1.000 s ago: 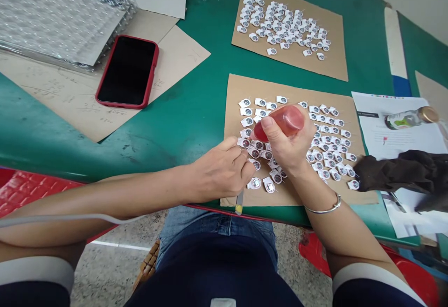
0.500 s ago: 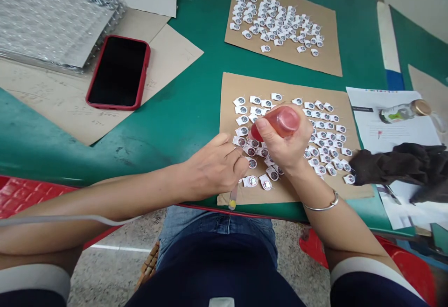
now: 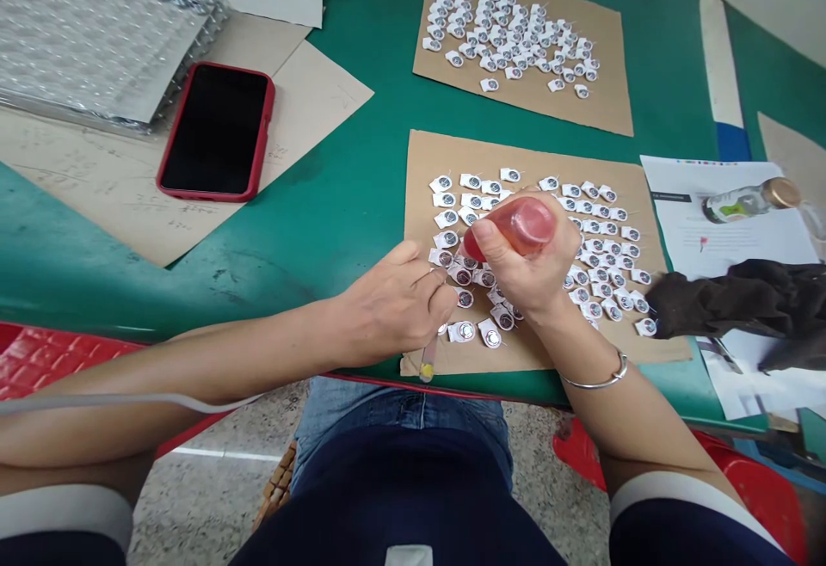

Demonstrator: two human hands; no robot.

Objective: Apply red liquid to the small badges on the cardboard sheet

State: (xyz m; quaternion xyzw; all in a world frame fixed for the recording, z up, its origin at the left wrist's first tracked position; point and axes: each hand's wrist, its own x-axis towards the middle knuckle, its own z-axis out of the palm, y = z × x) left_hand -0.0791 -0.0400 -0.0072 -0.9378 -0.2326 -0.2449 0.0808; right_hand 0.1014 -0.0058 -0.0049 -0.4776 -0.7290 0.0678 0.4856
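My right hand (image 3: 539, 261) is wrapped round a translucent red bottle (image 3: 526, 226), which is tilted with its rounded base up and its other end down over the near cardboard sheet (image 3: 426, 157). Many small white tagged discs (image 3: 461, 331) lie on that sheet, in loose rows. My left hand (image 3: 403, 299) is closed over the sheet's left part, beside the discs. Below its curled fingers sticks out a clear slim tube (image 3: 428, 359) with a yellow end, held in that hand. The tips of the left fingers and the bottle's lower end are partly hidden.
Behind lies a second cardboard sheet (image 3: 607, 110) with more discs. A red-cased phone (image 3: 216, 132) and bubble-wrapped pack (image 3: 83, 41) are at the left. On the right are a small glass bottle (image 3: 742, 203), printed papers (image 3: 684, 243) and a dark cloth (image 3: 723, 299).
The view has shifted slightly. Both hands keep nearly the same pose, with the red bottle and the tube still held.
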